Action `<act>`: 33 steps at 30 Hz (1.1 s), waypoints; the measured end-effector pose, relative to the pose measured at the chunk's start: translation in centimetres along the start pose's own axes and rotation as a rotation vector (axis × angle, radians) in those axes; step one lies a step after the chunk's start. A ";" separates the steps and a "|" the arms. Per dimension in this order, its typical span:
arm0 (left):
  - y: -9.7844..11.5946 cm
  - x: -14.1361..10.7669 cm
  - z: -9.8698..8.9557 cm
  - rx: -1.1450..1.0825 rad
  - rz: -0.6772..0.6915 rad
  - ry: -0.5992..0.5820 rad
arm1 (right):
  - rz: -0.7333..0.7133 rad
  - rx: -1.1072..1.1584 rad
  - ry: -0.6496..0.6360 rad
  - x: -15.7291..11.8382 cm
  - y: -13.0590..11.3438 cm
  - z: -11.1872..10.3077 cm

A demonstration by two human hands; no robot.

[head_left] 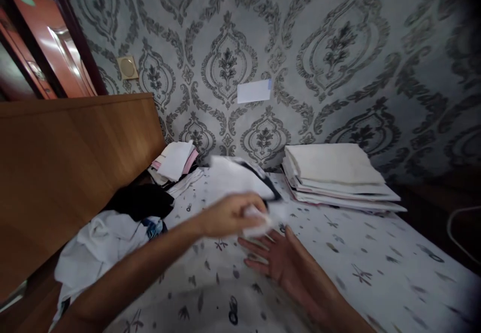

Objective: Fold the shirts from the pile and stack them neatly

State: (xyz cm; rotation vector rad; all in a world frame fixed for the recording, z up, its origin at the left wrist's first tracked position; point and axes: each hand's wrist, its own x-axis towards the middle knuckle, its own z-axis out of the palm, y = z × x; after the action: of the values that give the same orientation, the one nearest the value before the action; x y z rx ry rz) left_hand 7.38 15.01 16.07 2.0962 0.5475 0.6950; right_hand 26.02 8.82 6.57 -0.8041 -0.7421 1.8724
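My left hand (pixel 238 215) is closed on a white cloth garment (pixel 233 177) with a black band along one edge. The garment is blurred by motion and hangs above the bed, its exact kind unclear. Just below and to the right, my right hand (pixel 280 263) has its fingers spread and holds nothing. Its fingertips are close under the bunched end of the cloth; whether they touch it I cannot tell. Beneath both hands lies a white bed sheet (pixel 233 273) printed with small dark leaves and figures.
Folded light cloths (pixel 334 167) form a stack at the right by the wall. A smaller folded pile (pixel 176 160) sits at the back left. Crumpled white clothing (pixel 101 247) and a black garment (pixel 143 201) lie along the wooden headboard (pixel 82 157). A pale cable (pixel 451 227) curves at far right.
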 end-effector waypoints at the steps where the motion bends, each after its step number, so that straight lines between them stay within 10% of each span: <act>1: 0.3 -0.7 2.5 -0.075 -0.010 -0.144 | 0.042 0.046 -0.001 -0.5 0.3 0.3; 6: -1.8 -4.7 7.8 -0.040 -0.002 -0.445 | 0.070 0.005 0.201 -3.4 2.7 -2.5; 17: -8.2 -7.5 8.5 0.666 -0.206 -0.041 | 0.030 -0.029 0.286 -8.5 5.3 -2.2; 24: -9.8 -6.1 7.6 0.597 -0.174 -0.030 | -0.039 0.001 0.362 -11.1 5.2 -3.1; 33: -11.1 -1.1 6.7 0.578 -0.611 0.156 | -0.048 -0.169 0.520 -10.1 6.1 -4.6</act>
State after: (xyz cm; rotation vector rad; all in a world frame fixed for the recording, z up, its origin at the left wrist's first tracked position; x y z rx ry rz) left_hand 9.42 16.57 3.35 2.2007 1.5433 0.3608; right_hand 29.97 -1.98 1.31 -1.3036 -0.5824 1.4738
